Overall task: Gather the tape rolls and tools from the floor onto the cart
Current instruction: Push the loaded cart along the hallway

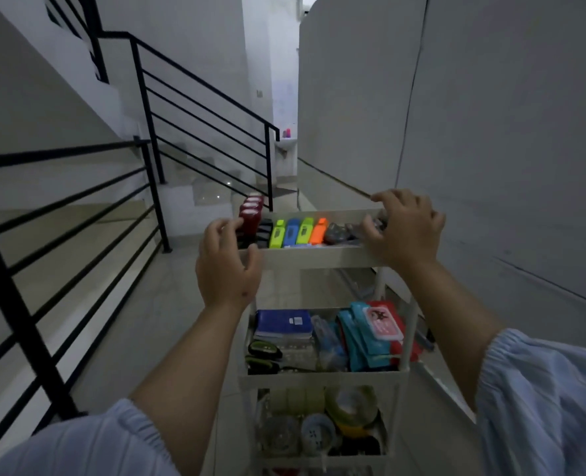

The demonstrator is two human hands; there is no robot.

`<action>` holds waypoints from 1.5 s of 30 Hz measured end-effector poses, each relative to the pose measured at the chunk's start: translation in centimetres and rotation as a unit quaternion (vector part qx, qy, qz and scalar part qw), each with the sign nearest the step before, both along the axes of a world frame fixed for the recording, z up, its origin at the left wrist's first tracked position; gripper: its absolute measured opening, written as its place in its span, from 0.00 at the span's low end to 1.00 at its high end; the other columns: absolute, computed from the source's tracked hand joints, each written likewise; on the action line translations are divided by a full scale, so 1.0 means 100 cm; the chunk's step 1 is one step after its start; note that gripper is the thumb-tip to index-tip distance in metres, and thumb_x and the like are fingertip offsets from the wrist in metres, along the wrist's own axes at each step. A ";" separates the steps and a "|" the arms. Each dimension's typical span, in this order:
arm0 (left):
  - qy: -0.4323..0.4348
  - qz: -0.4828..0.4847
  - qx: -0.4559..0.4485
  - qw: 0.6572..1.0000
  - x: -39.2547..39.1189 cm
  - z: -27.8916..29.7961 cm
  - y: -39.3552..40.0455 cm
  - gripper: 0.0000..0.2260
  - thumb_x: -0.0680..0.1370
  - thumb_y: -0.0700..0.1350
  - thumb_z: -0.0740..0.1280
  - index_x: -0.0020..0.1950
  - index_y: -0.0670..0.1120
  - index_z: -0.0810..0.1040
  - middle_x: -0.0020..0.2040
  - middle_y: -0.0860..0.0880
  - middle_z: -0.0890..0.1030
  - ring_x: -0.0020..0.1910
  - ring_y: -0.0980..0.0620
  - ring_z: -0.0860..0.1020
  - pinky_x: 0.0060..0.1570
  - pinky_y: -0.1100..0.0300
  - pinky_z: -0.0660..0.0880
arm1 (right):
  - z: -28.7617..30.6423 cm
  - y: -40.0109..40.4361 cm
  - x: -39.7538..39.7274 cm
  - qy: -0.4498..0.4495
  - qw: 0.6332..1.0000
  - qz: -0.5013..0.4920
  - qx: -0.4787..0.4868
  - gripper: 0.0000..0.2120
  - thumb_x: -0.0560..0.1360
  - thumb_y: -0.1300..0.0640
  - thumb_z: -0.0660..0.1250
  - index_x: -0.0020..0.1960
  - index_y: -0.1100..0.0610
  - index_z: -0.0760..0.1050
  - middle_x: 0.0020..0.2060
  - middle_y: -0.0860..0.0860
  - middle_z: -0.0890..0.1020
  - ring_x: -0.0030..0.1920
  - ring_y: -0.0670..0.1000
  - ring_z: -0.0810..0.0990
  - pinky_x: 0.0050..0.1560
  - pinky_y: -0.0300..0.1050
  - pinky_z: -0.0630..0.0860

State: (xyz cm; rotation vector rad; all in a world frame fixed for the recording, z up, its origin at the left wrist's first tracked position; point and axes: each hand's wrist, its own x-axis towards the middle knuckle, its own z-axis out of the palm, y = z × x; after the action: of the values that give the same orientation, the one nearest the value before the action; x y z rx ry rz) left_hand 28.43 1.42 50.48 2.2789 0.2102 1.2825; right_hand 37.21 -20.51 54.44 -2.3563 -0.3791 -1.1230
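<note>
A white three-tier cart (312,255) stands in front of me on the tiled floor. Its top tray holds a row of small green, blue and orange tools (293,232), black items and a stack of red containers (251,209). My left hand (226,269) grips the tray's near left corner. At the tray's right end, my right hand (405,231) has its fingers curled over the rim. The middle shelf carries a blue notebook (283,322) and teal and red packets (367,334). Tape rolls (350,407) fill the bottom shelf.
A black metal stair railing (147,187) runs along the left, with steps going up behind it. A white wall (491,166) lies close on the right. The narrow corridor goes on ahead to a small sink (286,144).
</note>
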 end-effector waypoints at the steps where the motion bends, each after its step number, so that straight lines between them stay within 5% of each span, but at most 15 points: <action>1: 0.001 0.007 -0.017 1.000 0.002 0.002 -0.003 0.26 0.69 0.55 0.53 0.62 0.42 0.70 0.61 0.40 0.71 0.58 0.41 0.72 0.53 0.45 0.72 | 0.005 -0.007 0.006 0.013 1.000 -0.009 -0.011 0.21 0.68 0.47 0.59 0.59 0.51 0.73 0.60 0.54 0.75 0.59 0.59 0.69 0.56 0.55 0.63; 7: 0.097 0.039 -0.062 0.993 0.007 0.018 -0.009 0.19 0.77 0.48 0.58 0.66 0.43 0.66 0.66 0.41 0.68 0.63 0.42 0.68 0.57 0.47 0.68 | 0.023 -0.031 0.032 0.185 0.982 -0.018 -0.016 0.22 0.71 0.44 0.62 0.64 0.50 0.69 0.67 0.55 0.67 0.64 0.62 0.65 0.61 0.60 0.64; 13: 0.225 -0.019 -0.160 0.961 0.008 0.052 0.003 0.29 0.76 0.52 0.63 0.71 0.40 0.56 0.72 0.40 0.61 0.70 0.43 0.61 0.67 0.48 0.61 | 0.036 -0.036 0.041 0.299 0.954 0.002 0.010 0.26 0.72 0.43 0.63 0.67 0.49 0.64 0.68 0.57 0.65 0.63 0.64 0.67 0.60 0.61 0.67; 17: 0.305 -0.059 -0.211 0.927 0.011 0.070 0.008 0.37 0.72 0.55 0.68 0.72 0.41 0.53 0.73 0.41 0.58 0.71 0.44 0.60 0.68 0.50 0.61 | 0.044 -0.037 0.047 0.378 0.924 0.018 0.057 0.29 0.73 0.44 0.62 0.70 0.51 0.58 0.67 0.61 0.64 0.63 0.65 0.69 0.61 0.58 0.68; 20: 0.327 -0.095 -0.244 0.908 0.015 0.076 0.010 0.36 0.67 0.54 0.73 0.68 0.44 0.60 0.68 0.44 0.65 0.62 0.49 0.68 0.57 0.57 0.66 | 0.050 -0.032 0.047 0.430 0.897 0.038 0.092 0.26 0.74 0.48 0.63 0.69 0.51 0.60 0.63 0.62 0.69 0.61 0.63 0.71 0.60 0.55 0.69; 23: 0.345 -0.100 -0.269 0.893 0.018 0.076 0.016 0.42 0.55 0.63 0.76 0.62 0.49 0.65 0.62 0.47 0.71 0.58 0.49 0.74 0.57 0.50 0.74 | 0.048 -0.029 0.045 0.459 0.880 0.065 0.103 0.22 0.75 0.50 0.62 0.68 0.52 0.63 0.62 0.60 0.75 0.60 0.60 0.73 0.58 0.51 0.69; 25: 0.370 -0.111 -0.253 0.887 0.020 0.075 0.019 0.45 0.52 0.60 0.79 0.64 0.49 0.65 0.62 0.47 0.71 0.59 0.48 0.73 0.59 0.47 0.74 | 0.047 -0.029 0.041 0.480 0.865 0.064 0.130 0.20 0.78 0.54 0.58 0.69 0.52 0.63 0.64 0.58 0.74 0.62 0.58 0.72 0.58 0.48 0.68; 29: 0.380 -0.120 -0.215 0.891 0.023 0.070 0.021 0.48 0.57 0.52 0.80 0.70 0.45 0.60 0.68 0.45 0.65 0.64 0.46 0.69 0.63 0.50 0.70 | 0.042 -0.029 0.039 0.481 0.862 0.020 0.158 0.18 0.80 0.58 0.53 0.70 0.53 0.61 0.67 0.58 0.71 0.64 0.59 0.70 0.60 0.47 0.66; 40: 0.415 -0.247 -0.126 0.867 0.071 0.060 0.046 0.49 0.59 0.53 0.78 0.72 0.44 0.55 0.71 0.44 0.61 0.66 0.45 0.67 0.65 0.48 0.69 | 0.040 -0.023 0.003 0.439 0.853 -0.116 0.257 0.15 0.80 0.63 0.52 0.64 0.58 0.70 0.59 0.60 0.78 0.53 0.53 0.74 0.44 0.36 0.62; 45: 0.412 -0.334 -0.078 0.844 0.109 0.059 0.042 0.48 0.59 0.51 0.79 0.71 0.44 0.56 0.70 0.44 0.61 0.66 0.44 0.66 0.65 0.47 0.68 | 0.035 -0.028 -0.024 0.405 0.845 -0.207 0.282 0.13 0.79 0.64 0.53 0.60 0.61 0.71 0.55 0.63 0.79 0.49 0.56 0.75 0.44 0.40 0.64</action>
State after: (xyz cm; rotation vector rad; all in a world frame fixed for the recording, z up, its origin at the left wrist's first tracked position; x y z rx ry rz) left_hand 39.30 5.66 56.37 2.2923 -0.1823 -0.0961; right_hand 34.85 -23.28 57.90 -2.1411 0.6965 -0.2230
